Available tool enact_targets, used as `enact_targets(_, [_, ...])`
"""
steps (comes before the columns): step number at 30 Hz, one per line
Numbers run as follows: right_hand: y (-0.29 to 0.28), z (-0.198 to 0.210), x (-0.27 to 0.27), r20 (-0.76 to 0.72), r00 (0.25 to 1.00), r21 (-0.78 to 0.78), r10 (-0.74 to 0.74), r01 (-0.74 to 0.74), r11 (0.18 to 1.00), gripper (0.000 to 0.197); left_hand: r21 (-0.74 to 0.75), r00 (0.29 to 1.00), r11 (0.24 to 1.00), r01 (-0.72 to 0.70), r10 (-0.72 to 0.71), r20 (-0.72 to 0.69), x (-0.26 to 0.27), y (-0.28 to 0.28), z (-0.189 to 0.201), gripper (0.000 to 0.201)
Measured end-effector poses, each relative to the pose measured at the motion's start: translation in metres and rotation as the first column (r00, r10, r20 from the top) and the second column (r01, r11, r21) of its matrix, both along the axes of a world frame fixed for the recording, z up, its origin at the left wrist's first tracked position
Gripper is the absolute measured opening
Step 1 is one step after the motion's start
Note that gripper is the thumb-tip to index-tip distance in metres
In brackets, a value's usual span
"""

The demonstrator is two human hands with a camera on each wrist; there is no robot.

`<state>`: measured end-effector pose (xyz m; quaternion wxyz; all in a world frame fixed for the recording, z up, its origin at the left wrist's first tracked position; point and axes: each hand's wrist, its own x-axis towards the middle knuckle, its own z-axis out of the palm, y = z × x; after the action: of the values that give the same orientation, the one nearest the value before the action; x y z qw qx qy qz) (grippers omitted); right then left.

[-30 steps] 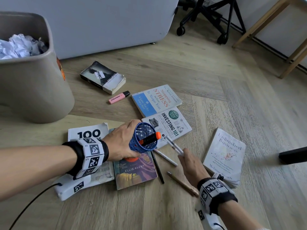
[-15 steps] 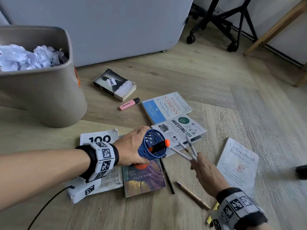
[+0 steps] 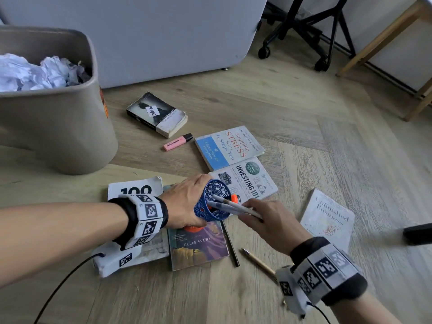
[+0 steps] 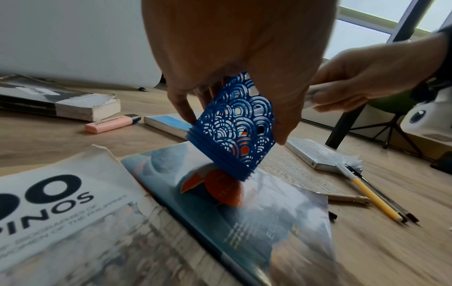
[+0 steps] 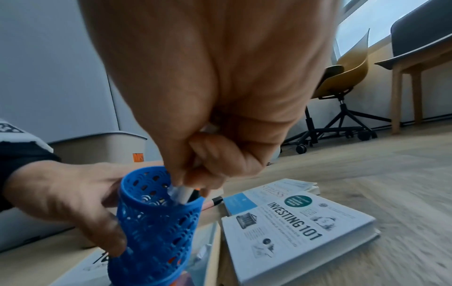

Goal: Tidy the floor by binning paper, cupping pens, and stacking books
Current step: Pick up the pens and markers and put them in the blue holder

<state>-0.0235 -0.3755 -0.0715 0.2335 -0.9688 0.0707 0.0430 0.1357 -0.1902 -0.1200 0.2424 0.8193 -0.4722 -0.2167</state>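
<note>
My left hand point(image 3: 187, 202) grips a blue lattice pen cup point(image 3: 214, 201) point(image 4: 232, 131) point(image 5: 156, 218), tilted on the Ellis Avery book point(image 3: 198, 244) with its mouth toward the right. An orange marker point(image 3: 233, 198) sits inside it. My right hand point(image 3: 268, 220) point(image 5: 208, 116) pinches two white pens point(image 3: 233, 206) whose tips are inside the cup's mouth point(image 5: 181, 193). On the floor lie a black pen point(image 3: 230, 244), a tan pen point(image 3: 258, 261) and a pink highlighter point(image 3: 177, 142). Several books lie scattered, among them Investing 101 point(image 3: 247, 181).
A beige bin point(image 3: 58, 127) holding crumpled paper point(image 3: 35, 73) stands at the left. A grey cabinet is behind it. An office chair base point(image 3: 304, 36) and wooden table legs point(image 3: 383, 36) are at the back right. A dark object point(image 3: 418, 233) pokes in at the right edge.
My right hand has moved left with the two white pens and pushed their tips into the cup's mouth. The left hand keeps the cup tilted on the book.
</note>
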Motion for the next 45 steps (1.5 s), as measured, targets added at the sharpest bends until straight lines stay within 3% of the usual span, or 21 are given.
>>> enact_targets(2, [0.006,0.007,0.009,0.023,0.999,0.027,-0.03,0.029,0.999,0.04,0.003,1.0,1.0,0.016,-0.016,0.017,-0.002,-0.002,0.002,0.085])
enact_targets(4, [0.008,0.014,0.014,0.076,0.986,0.13,-0.151,0.14,0.982,0.05,-0.002,1.0,1.0,0.014,-0.014,0.007,-0.001,-0.003,0.004,0.084])
enact_targets(6, [0.003,0.008,0.01,0.125,0.935,0.245,-0.331,0.294,0.924,0.044,-0.004,1.0,1.0,0.013,-0.013,-0.01,-0.001,-0.002,0.004,0.084])
enact_targets(8, [0.0,-0.016,-0.003,0.104,0.902,0.208,-0.42,0.393,0.895,0.031,-0.01,1.0,1.0,0.01,-0.01,-0.018,0.0,0.0,0.003,0.085])
enact_targets(10, [0.008,-0.05,-0.023,-0.066,0.933,0.065,-0.353,0.357,0.932,0.02,-0.01,1.0,1.0,0.005,-0.005,-0.028,0.001,0.001,0.002,0.087])
enact_targets(12, [0.025,-0.083,-0.041,-0.207,0.953,-0.08,-0.222,0.21,0.974,0.022,-0.005,0.999,1.0,-0.003,0.003,-0.034,0.002,0.001,0.002,0.088])
enact_targets(15, [0.042,-0.106,-0.054,-0.242,0.962,-0.22,-0.125,0.071,0.973,0.026,0.005,1.0,1.0,-0.004,0.004,-0.011,0.002,-0.001,0.001,0.089])
enact_targets(17, [0.04,-0.108,-0.052,-0.256,0.956,-0.238,-0.146,0.084,0.968,0.021,0.018,1.0,1.0,-0.004,0.004,-0.001,0.001,-0.001,-0.001,0.089])
enact_targets(20, [0.023,-0.093,-0.044,-0.161,0.93,-0.102,-0.331,0.318,0.943,0.014,0.015,1.0,1.0,-0.011,0.012,-0.013,0.002,0.001,-0.002,0.088])
enact_targets(23, [0.005,-0.061,-0.037,0.031,0.84,0.096,-0.542,0.538,0.838,0.014,0.005,0.999,1.0,-0.013,0.013,-0.039,0.004,0.002,-0.002,0.089])
enact_targets(27, [-0.003,-0.011,-0.031,0.298,0.728,0.299,-0.617,0.543,0.785,0.008,0.008,1.0,1.0,-0.004,0.005,-0.027,0.003,-0.001,0.001,0.087])
enact_targets(33, [0.008,0.018,-0.029,0.24,0.906,0.351,-0.35,0.255,0.901,0.006,0.052,0.995,0.998,-0.026,0.021,0.098,-0.006,-0.011,0.004,0.091])
enact_targets(39, [0.003,-0.002,-0.053,0.018,0.885,0.549,-0.466,0.381,0.744,0.015,0.05,0.991,0.999,-0.006,-0.001,0.135,-0.008,-0.016,0.006,0.087])
enact_targets(41, [0.009,-0.012,-0.055,-0.081,0.917,0.497,-0.39,0.376,0.782,0.034,0.033,0.992,0.999,-0.005,0.001,0.123,-0.008,-0.016,0.006,0.091])
enact_targets(43, [0.018,-0.019,-0.054,-0.108,0.946,0.41,-0.305,0.322,0.853,0.042,0.022,0.993,1.0,-0.003,0.001,0.117,-0.008,-0.015,0.008,0.093])
enact_targets(45, [0.025,-0.025,-0.052,-0.114,0.948,0.394,-0.298,0.318,0.862,0.048,0.022,0.994,1.0,-0.003,0.0,0.111,-0.008,-0.014,0.008,0.094])
